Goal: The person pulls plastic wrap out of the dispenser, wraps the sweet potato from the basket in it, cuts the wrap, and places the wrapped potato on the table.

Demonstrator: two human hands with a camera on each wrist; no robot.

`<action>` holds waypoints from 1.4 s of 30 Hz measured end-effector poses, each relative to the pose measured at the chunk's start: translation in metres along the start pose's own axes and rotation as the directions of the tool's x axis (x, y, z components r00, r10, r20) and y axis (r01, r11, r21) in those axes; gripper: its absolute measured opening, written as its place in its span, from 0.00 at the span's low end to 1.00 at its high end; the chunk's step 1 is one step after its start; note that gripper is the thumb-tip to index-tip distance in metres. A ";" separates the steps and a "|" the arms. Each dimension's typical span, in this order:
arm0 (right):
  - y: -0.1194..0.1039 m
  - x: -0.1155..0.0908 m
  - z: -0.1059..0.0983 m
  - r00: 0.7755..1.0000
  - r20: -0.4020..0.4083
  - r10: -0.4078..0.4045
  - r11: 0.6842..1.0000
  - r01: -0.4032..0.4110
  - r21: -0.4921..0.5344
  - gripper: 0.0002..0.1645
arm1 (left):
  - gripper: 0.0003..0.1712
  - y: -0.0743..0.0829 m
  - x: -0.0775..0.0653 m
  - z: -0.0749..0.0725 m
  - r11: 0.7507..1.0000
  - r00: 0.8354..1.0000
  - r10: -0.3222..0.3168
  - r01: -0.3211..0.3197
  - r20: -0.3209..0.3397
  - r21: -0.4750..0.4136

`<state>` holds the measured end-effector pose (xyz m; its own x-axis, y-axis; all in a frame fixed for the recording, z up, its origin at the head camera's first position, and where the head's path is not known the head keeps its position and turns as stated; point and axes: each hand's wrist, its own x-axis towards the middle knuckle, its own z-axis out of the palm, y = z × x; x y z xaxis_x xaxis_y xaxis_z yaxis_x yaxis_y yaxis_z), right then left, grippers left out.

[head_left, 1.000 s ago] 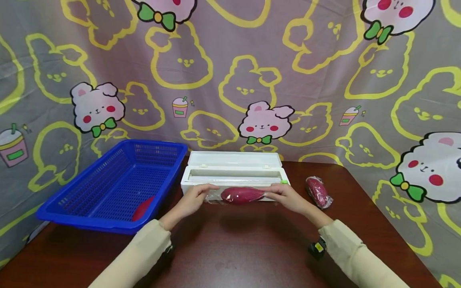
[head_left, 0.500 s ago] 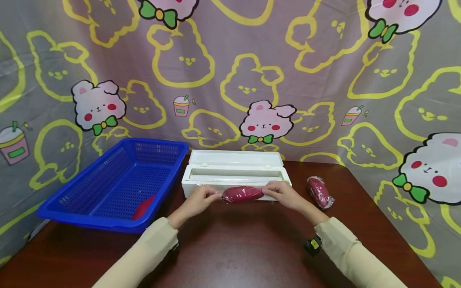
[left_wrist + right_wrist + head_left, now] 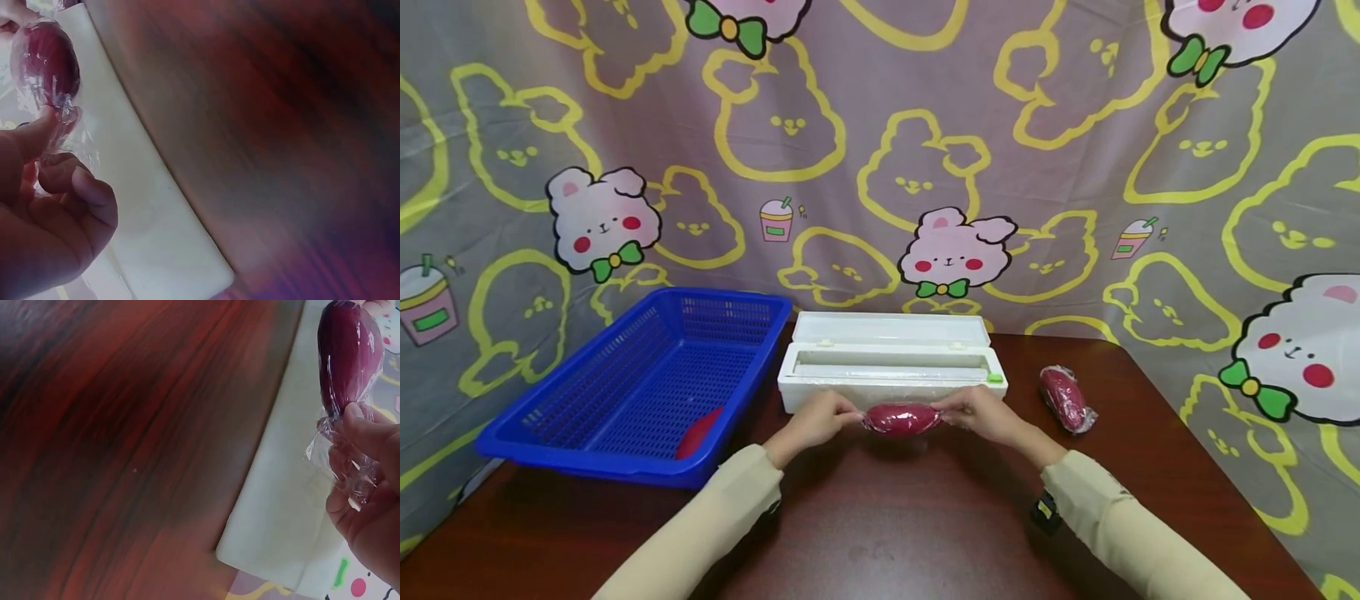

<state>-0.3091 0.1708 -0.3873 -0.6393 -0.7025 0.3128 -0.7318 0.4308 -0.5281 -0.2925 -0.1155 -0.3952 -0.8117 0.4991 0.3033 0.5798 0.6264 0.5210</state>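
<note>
From here I see a purplish-red vegetable (image 3: 901,420), white box (image 3: 887,388), blue basket (image 3: 587,469), reddish-brown table (image 3: 910,525) and greyish-pink curtain (image 3: 850,83) patterned with yellow-outlined rabbits (image 3: 913,185).

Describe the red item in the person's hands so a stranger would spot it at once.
Find the open white box. In front of it, the left hand and right hand pinch clear film at both ends of a red item. Only this one is held: a wrapped twin lies right of the box, and a red piece sits in the blue basket.
</note>
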 end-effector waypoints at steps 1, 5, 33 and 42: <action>0.000 0.000 0.001 1.000 -0.003 -0.002 1.000 0.002 -0.030 0.13 | 0.09 0.001 0.001 0.001 1.000 1.000 0.001 -0.001 0.000 0.020; -0.001 -0.002 0.003 1.000 -0.012 -0.015 0.985 0.013 -0.170 0.13 | 0.08 0.002 0.002 0.005 0.995 1.000 -0.017 0.017 0.002 0.096; -0.015 -0.023 -0.011 0.981 -0.179 0.071 0.910 -0.137 -0.392 0.23 | 0.33 0.036 -0.005 -0.008 0.924 0.982 -0.188 0.166 0.033 0.345; -0.003 -0.028 -0.014 0.751 -0.368 0.548 0.836 -0.483 0.260 0.34 | 0.22 0.074 0.002 -0.030 0.885 0.985 -0.170 0.166 -0.031 0.434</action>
<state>-0.2929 0.1972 -0.3833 -0.9682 -0.0836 0.2359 -0.2421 0.5522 -0.7978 -0.2537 -0.0862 -0.3316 -0.9002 0.3667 0.2349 0.4088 0.8976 0.1651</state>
